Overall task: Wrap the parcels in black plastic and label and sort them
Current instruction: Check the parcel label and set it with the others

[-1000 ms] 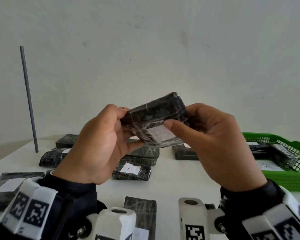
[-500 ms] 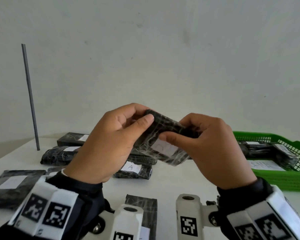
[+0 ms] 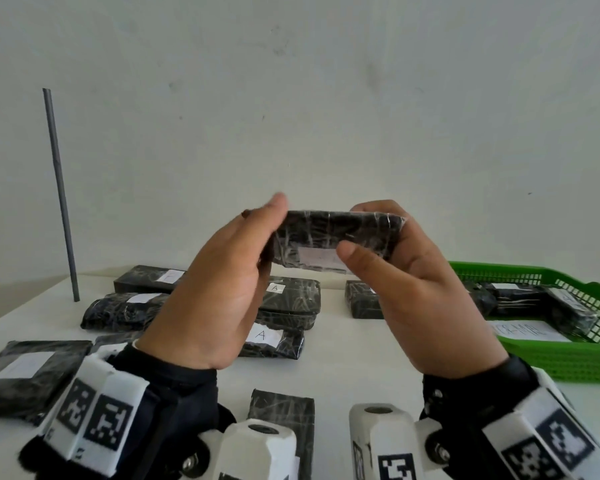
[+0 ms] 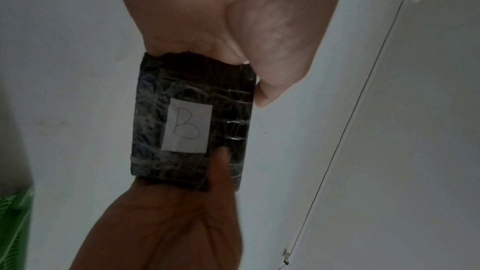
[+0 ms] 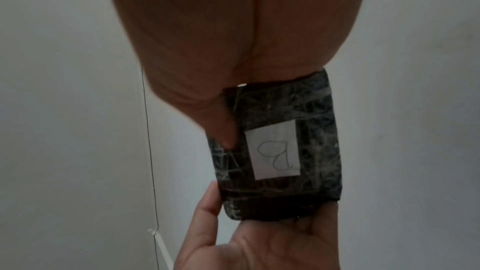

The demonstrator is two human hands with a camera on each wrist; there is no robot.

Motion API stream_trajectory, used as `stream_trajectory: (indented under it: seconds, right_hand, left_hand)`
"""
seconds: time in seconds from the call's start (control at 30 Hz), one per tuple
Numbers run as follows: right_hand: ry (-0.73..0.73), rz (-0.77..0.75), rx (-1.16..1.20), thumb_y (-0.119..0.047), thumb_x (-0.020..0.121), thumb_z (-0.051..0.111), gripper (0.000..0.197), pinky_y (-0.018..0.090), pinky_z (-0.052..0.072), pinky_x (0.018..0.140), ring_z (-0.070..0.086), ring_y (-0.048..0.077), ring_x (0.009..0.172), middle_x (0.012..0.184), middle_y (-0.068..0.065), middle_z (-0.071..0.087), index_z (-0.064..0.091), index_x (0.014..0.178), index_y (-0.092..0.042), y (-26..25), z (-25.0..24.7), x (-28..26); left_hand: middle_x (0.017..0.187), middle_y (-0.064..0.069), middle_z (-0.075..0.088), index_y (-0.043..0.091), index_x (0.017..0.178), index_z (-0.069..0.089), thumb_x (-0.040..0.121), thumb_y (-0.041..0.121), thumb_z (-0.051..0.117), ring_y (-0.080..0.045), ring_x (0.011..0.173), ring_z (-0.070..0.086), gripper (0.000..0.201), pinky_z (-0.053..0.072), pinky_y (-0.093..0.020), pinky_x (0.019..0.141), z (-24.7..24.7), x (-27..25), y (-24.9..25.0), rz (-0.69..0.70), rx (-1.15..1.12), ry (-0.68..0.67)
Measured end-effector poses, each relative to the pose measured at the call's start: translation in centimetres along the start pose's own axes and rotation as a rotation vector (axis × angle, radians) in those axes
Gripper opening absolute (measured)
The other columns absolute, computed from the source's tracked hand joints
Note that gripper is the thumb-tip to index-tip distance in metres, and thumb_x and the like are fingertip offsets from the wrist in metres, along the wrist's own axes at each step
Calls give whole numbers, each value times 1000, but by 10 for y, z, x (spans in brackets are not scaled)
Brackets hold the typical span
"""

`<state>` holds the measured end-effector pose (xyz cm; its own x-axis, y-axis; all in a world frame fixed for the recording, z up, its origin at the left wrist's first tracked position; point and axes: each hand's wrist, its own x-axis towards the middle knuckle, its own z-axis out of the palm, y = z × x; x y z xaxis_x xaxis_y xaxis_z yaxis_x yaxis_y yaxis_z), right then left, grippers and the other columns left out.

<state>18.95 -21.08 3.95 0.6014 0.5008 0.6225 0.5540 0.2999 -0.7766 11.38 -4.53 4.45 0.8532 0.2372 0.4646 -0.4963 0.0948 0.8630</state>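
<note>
Above the tabletop [image 3: 333, 368], both hands clasp the ends of a wrapped parcel [image 3: 336, 237] labelled B, left hand [image 3: 219, 289] and right hand [image 3: 426, 292] curled round it, long axis running left to right, green basket [image 3: 568, 362] nearer the right hand.

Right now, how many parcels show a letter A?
2. The upper A parcel tops the stack behind the left hand; the lower A parcel lies just in front. Hands hide some labels, so maybe more.

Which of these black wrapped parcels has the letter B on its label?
The parcel held up between the left hand and right hand; two table parcels' labels read A.
</note>
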Motion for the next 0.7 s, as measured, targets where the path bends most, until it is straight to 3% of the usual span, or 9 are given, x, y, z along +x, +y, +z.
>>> stream_trajectory:
  seconds: [0.1,0.2,0.3,0.4,0.5,0.57,0.63,0.7]
  right_hand:
    - [47,49,93,-44,86,72,25,23,41,73,47,12,78,78,-4,50,59,85,-22,-5,11,-2]
    - [161,29,63,-36,87,73,31,18,39,60,42,12,65,67,-4,44,52,77,-16,-7,16,-1]
    - [188,21,70,-38,84,75,37,28,40,67,44,19,73,73,7,45,50,75,-13,-8,15,-1]
    - [185,15,77,-47,78,74,36,34,38,70,42,21,75,74,8,43,51,73,-20,-10,14,-1]
    - [198,1,76,-40,80,78,34,25,38,66,41,18,70,68,3,43,51,69,-22,-7,12,-2]
    - [210,2,95,-34,83,75,34,19,35,59,36,11,63,61,-8,38,49,64,-24,-8,12,0]
    - [202,-19,90,-31,86,72,33,17,34,56,34,10,60,60,-10,36,48,64,-23,-9,12,1]
    - [167,-68,18,-21,98,65,33,14,36,59,37,6,60,65,-13,37,49,70,-15,-4,8,-1]
  left_hand:
    - [74,8,69,18,78,63,86,38,63,-3,77,69,22,48,-24,84,4,-1,2,45,-38,34]
    - [80,8,69,27,71,68,78,45,76,-5,85,67,20,41,-31,92,8,-2,0,73,50,52]
    - [77,12,62,33,61,64,69,54,73,-5,85,61,24,39,-35,92,12,-3,-1,64,95,59]
    - [74,10,57,33,59,61,74,50,74,-3,82,58,27,39,-33,90,19,-6,2,58,89,58]
    - [80,-17,42,14,68,52,77,51,71,-20,83,45,43,33,-38,88,21,-9,4,73,61,74]
    - [85,-23,33,1,84,41,76,56,67,-29,86,34,62,29,-45,87,22,-9,5,88,51,90]
    - [86,-17,36,5,83,44,75,59,64,-27,89,37,58,33,-45,91,18,-7,2,80,44,89]
    - [92,-2,55,24,81,61,78,63,59,-20,104,52,39,40,-45,109,14,-6,-2,98,95,67]
